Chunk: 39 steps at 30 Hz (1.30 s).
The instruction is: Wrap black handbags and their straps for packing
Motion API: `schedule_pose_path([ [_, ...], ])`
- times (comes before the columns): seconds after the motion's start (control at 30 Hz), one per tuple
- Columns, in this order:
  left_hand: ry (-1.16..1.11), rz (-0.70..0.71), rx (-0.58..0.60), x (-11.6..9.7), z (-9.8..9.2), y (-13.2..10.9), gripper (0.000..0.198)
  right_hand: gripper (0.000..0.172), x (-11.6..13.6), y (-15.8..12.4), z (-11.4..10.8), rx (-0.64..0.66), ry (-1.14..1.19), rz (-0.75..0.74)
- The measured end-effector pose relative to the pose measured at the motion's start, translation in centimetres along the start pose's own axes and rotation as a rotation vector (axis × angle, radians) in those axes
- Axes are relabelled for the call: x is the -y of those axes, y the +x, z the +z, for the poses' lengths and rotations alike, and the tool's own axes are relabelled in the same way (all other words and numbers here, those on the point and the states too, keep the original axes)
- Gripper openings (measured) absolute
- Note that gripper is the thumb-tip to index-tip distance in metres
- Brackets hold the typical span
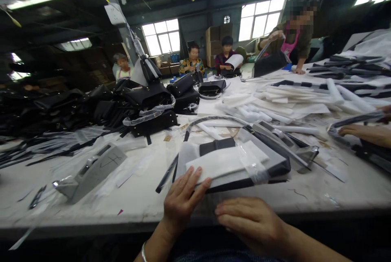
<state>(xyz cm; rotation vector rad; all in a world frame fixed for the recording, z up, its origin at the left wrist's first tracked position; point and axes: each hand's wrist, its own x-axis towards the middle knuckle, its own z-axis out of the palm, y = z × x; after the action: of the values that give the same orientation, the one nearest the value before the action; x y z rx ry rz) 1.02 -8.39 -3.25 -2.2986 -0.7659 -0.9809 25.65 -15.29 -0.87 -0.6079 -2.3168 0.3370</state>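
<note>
A black bag (279, 167) lies on its side before me, with a black handle (214, 119) looping out behind it. White foam sheet (226, 160) covers its upper face, and a band of clear tape (256, 168) crosses the sheet toward the right end. My left hand (183, 197) rests on the sheet's left front corner, fingers stretched out and spread. Close to the table's front edge, my right hand (253, 221) is by the bag's near side with its fingers pressed together. Whatever it pinches, if anything, is hidden.
Grey tape dispensers stand left (91, 170) and right (284, 142) of the bag. Black bags (152, 99) pile up at the back left; white foam strips (275, 99) heap behind. A co-worker's hands (369, 132) work at the right edge. Other people sit or stand across the table (143, 213).
</note>
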Motion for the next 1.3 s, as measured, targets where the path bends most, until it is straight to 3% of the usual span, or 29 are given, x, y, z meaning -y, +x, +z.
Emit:
schedule_pose_path([
  [0.07,-0.029,0.039,0.037,-0.7,1.4,-0.3,0.046,0.060,-0.4,0.3,-1.1,-0.072,-0.051,0.005],
  [0.13,-0.043,0.053,0.051,-1.0,2.7,-0.5,0.045,0.049,-1.7,1.3,-2.0,-0.150,-0.090,0.048],
  [0.23,-0.033,0.041,0.032,-1.1,3.8,-0.8,0.045,0.029,-4.9,4.0,-3.0,-0.225,-0.150,0.222],
  [0.33,-0.004,0.020,0.015,-1.2,3.8,-0.9,0.044,0.029,-9.3,7.6,-3.8,-0.073,-0.271,0.562],
  [0.4,0.010,0.016,0.010,-1.3,3.5,-1.1,0.043,0.029,-12.4,10.0,-3.8,0.066,-0.321,0.711],
  [0.53,0.016,0.022,-0.006,-1.6,3.2,-1.2,0.042,0.030,-17.6,13.3,-2.3,0.292,-0.338,0.871],
  [0.67,0.018,0.036,-0.050,-1.6,3.3,-0.9,0.040,0.032,-20.2,14.9,0.2,0.403,-0.312,0.952],
  [0.83,0.009,0.066,-0.111,-1.7,3.6,-0.1,0.036,0.031,-21.9,15.6,1.8,0.337,-0.231,0.963],
  [1.03,0.019,0.033,-0.132,-2.8,3.6,0.1,0.033,0.029,-22.2,15.8,1.4,0.135,-0.018,0.969],
  [1.17,0.008,-0.007,-0.099,-3.2,3.5,0.1,0.034,0.028,-20.3,16.7,0.2,0.010,0.187,0.872],
  [1.3,-0.002,-0.030,-0.048,-3.2,3.2,0.3,0.035,0.035,-16.4,17.0,-2.2,-0.078,0.311,0.684],
])
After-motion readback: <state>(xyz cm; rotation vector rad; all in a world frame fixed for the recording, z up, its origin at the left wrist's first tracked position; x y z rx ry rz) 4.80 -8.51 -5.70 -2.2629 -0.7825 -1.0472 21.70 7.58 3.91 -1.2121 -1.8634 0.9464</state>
